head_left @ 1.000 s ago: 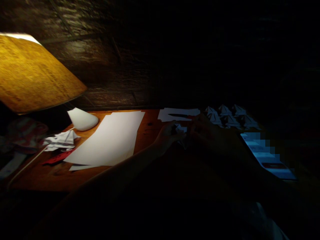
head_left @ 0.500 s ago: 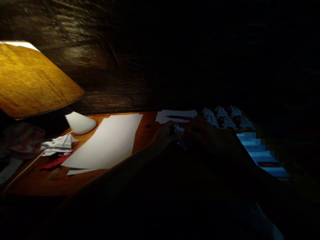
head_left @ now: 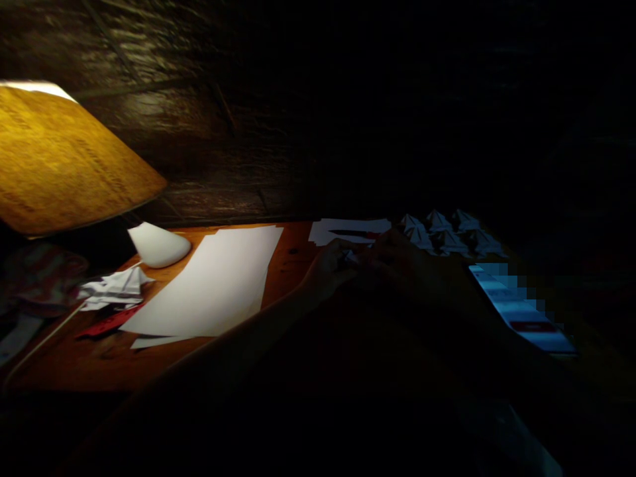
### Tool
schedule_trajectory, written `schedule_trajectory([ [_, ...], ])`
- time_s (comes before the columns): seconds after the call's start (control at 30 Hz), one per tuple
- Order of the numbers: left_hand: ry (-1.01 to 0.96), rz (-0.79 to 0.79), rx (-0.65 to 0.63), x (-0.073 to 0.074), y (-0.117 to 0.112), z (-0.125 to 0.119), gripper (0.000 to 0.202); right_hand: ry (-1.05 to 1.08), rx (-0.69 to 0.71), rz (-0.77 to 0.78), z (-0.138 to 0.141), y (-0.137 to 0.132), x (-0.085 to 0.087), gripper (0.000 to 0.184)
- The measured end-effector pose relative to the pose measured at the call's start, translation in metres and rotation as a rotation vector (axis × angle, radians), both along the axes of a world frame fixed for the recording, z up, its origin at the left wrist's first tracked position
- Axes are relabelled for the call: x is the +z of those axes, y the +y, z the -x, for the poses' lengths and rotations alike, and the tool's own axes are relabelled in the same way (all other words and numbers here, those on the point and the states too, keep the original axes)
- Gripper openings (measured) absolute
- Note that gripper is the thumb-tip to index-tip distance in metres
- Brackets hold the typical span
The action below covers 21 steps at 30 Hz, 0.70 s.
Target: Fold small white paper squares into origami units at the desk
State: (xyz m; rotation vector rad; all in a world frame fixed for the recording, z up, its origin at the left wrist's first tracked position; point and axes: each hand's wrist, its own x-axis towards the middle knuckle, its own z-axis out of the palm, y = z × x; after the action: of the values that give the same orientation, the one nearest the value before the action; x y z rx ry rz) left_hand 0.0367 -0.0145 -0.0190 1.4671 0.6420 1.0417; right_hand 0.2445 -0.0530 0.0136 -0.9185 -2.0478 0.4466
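Observation:
Between my two hands is a small folded paper piece (head_left: 350, 255), mostly covered by fingers and shadow. My left hand (head_left: 328, 268) is closed on its left side, thumb and fingers pinching it. My right hand (head_left: 397, 258), very dark, meets it from the right with bent fingers; its exact grip is hard to make out. Just beyond the hands, a knife-like dark blade with a red part (head_left: 352, 233) lies on small white paper sheets (head_left: 322, 229). Several folded paper figures (head_left: 447, 240) stand in rows to the right of my right hand.
A stack of white paper (head_left: 213, 278) lies left on the wooden table (head_left: 99, 368). Beside it are a crumpled folded paper (head_left: 116, 288), a red object (head_left: 109, 321) and a lamp with white base (head_left: 159, 245) and yellow shade (head_left: 74, 159). A lit phone (head_left: 521, 311) lies right.
My right hand has moved in closer to my left, and the folded paper, which showed plainly between them before, is now mostly covered. Other things stay in place.

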Motion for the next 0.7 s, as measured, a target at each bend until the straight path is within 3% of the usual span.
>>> schedule_trajectory([
  [0.4, 0.038, -0.056, -0.050, 0.0018, -0.0054, -0.0033, 0.041, -0.190, -0.043, -0.068, -0.0018, -0.0025, 0.0028, 0.016],
  [0.7, -0.004, -0.028, -0.011, 0.0011, -0.0030, -0.0021, 0.042, 0.011, -0.041, -0.056, 0.0005, 0.0012, 0.0023, 0.007],
])
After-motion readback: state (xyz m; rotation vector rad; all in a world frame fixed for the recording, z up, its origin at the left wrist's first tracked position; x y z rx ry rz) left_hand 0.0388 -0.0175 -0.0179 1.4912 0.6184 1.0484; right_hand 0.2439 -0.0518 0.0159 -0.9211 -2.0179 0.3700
